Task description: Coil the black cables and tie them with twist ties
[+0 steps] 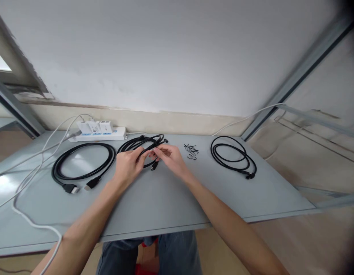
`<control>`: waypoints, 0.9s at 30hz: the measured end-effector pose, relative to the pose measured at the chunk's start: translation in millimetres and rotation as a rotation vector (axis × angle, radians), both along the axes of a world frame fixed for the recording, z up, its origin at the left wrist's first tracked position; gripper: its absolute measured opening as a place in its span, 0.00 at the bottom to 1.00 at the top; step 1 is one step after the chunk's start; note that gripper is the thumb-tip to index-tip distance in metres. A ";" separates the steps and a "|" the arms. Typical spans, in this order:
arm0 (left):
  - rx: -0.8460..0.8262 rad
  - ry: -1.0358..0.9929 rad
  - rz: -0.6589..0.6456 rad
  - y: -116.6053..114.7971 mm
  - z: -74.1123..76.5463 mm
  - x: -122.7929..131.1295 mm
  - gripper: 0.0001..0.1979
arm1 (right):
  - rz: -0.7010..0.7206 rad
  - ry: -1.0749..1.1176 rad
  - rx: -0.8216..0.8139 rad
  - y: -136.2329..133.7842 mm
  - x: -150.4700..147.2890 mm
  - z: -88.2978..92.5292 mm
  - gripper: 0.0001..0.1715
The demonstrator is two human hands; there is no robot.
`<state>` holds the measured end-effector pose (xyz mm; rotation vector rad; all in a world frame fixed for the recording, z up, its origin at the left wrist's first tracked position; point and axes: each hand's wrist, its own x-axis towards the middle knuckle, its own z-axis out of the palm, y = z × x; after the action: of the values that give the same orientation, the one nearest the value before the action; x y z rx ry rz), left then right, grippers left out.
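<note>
A coiled black cable (142,144) lies at the middle back of the grey table (165,198). My left hand (128,165) grips the near side of its loops, fingers curled around the strands. My right hand (168,157) pinches the same cable close to my left fingertips. One of its plugs (154,165) hangs just below my hands. A larger coiled black cable with flat plugs (82,165) rests to the left. Another coiled black cable (231,156) rests to the right.
A small pile of black twist ties (191,151) lies just right of my right hand. A white power strip with chargers (98,131) sits at the back left, and white cords (33,179) trail over the table's left side. A wall rises behind the table.
</note>
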<state>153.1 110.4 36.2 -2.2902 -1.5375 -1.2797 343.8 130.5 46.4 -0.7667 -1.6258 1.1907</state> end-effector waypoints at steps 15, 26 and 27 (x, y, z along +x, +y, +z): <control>-0.001 0.224 0.026 -1.4 -3.1 6.7 0.26 | -0.351 -0.366 0.308 -1.8 17.8 9.7 0.20; 0.100 0.172 -0.020 -3.4 -1.7 10.7 0.25 | -0.466 -0.246 0.223 8.9 28.4 11.3 0.19; 0.110 0.180 -0.027 -3.3 -1.8 10.3 0.24 | -0.480 -0.226 0.220 12.0 32.4 12.0 0.19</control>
<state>163.4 107.1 34.4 -2.2927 -1.3482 -1.0994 376.1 142.5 58.4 -1.1007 -1.5962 0.5914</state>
